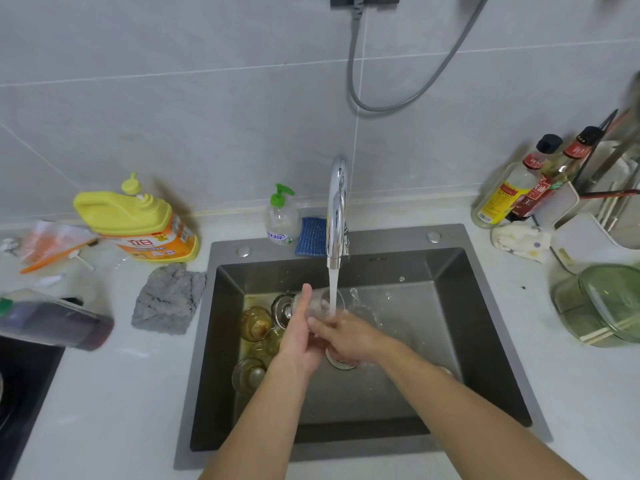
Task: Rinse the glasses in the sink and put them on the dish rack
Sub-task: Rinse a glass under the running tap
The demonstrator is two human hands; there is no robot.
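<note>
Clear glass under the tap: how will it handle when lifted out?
Probably slippery: the clear footed glass sits under the running water stream. Likely fragile, its wall being see-through. Held sideways in the left hand, it could roll if laid down.

glasses (pixel 256 325) in sink (pixel 450 271), left | rack (pixel 585 237) probably right of sink

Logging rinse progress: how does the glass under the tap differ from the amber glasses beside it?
The clear glass is colourless; the amber glasses are tinted yellow-brown. The clear glass is held sideways in the left hand under running water; the amber glasses lie untouched, outside it. Both are in the sink.
</note>
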